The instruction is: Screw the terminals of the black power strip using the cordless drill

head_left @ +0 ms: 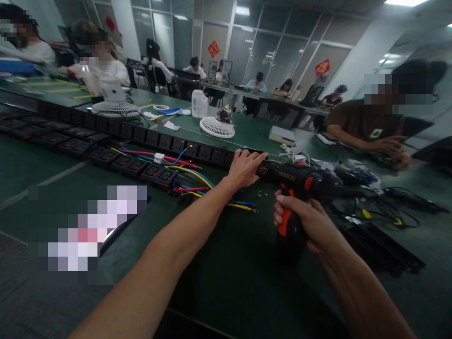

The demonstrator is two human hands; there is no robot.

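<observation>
My right hand (303, 214) is closed round the handle of a black and orange cordless drill (300, 179), held level with its front pointing left. My left hand (243, 167) grips the right end of a long black power strip (151, 136), fingers curled over its top. The drill's front meets the strip end close to my left fingertips; the bit itself I cannot make out. In front of that strip lie rows of black socket modules (134, 162) with small red marks. Red, blue, yellow and green wires (190, 172) run from them, some passing beneath my left wrist.
Behind the strip stand white fans (217, 127) and a white plastic jug (199, 103). Cables (374, 207) and black rails (384, 247) lie at the right. A blurred-out flat object (102, 226) is at the left. A co-worker (370, 122) sits across the table; others sit farther back.
</observation>
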